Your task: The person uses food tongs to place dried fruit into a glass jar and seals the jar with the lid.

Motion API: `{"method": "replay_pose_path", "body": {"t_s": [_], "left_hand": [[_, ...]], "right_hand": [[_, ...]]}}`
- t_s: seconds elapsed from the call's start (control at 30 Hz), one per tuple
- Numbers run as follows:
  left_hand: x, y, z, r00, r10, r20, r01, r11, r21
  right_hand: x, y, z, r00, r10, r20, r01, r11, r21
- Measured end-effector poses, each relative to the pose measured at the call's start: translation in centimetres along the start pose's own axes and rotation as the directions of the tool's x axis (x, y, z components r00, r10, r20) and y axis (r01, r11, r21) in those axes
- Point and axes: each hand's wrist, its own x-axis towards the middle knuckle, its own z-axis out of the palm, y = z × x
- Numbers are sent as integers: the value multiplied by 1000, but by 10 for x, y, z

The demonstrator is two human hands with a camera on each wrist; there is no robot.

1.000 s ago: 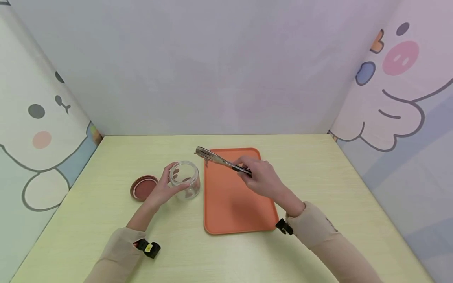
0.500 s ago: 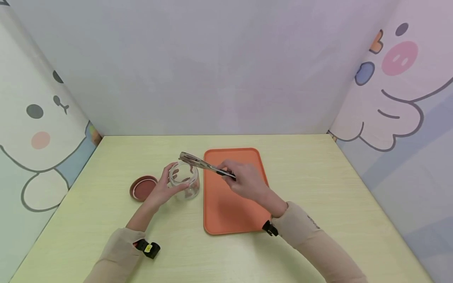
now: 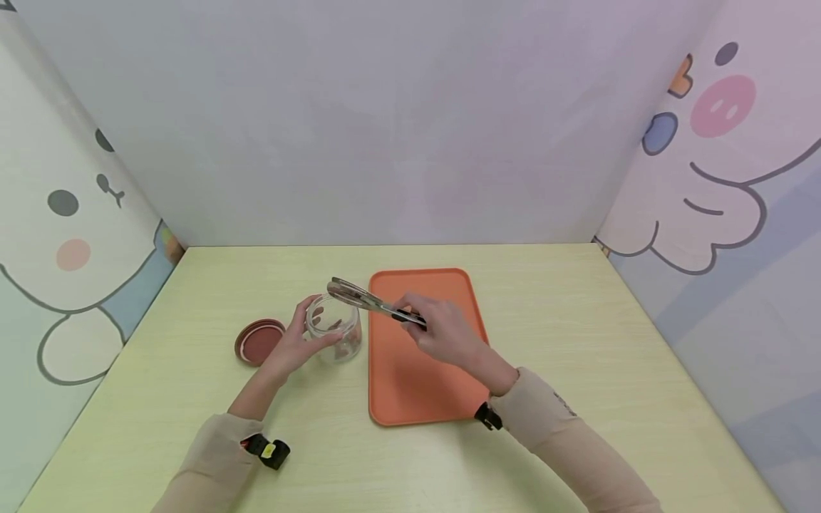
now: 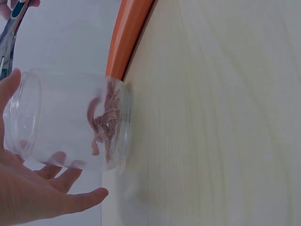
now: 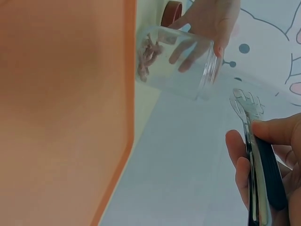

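Observation:
My left hand [image 3: 290, 350] holds a clear jar [image 3: 348, 343] upright on the table, thumb and fingers round its upper part. Reddish-brown strips [image 4: 109, 120] lie at the bottom of the jar in the left wrist view. My right hand [image 3: 442, 329] grips metal tongs [image 3: 359, 296] by their dark handle. The tongs' slotted heads point left, over the back of the jar's mouth. In the right wrist view those heads [image 5: 249, 102] stand slightly apart, with no strip showing between them.
An orange tray [image 3: 423, 377] lies right of the jar, under the right hand, with no strips visible on it. A round dark-red lid [image 3: 259, 343] rests on the table [image 3: 321, 442], left of the left hand. A pale wall [image 3: 398, 142] rises behind the table.
The tongs have moved left from over the tray's edge to above the jar. A strip that hung from them earlier no longer shows there. The left hand and jar have stayed put.

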Motion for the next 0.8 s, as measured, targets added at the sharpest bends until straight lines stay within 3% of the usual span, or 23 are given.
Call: {"method": "replay_pose_path", "body": {"t_s": [0.4,0.6,0.8], "left_hand": [[0,1,0,1000,14,8,-14,1000,-18],[0,0,0,1000,22,6,-22,1000,-7],[0,-1,0,1000,18,7,-17,1000,-13]], "right_hand": [[-24,20,-16,981,135,-136,-141,990,-32],[-40,34,-23,946,228,-228,-236,972,-9],[-59,46,-33,907,327,-266,-336,942,13]]}}
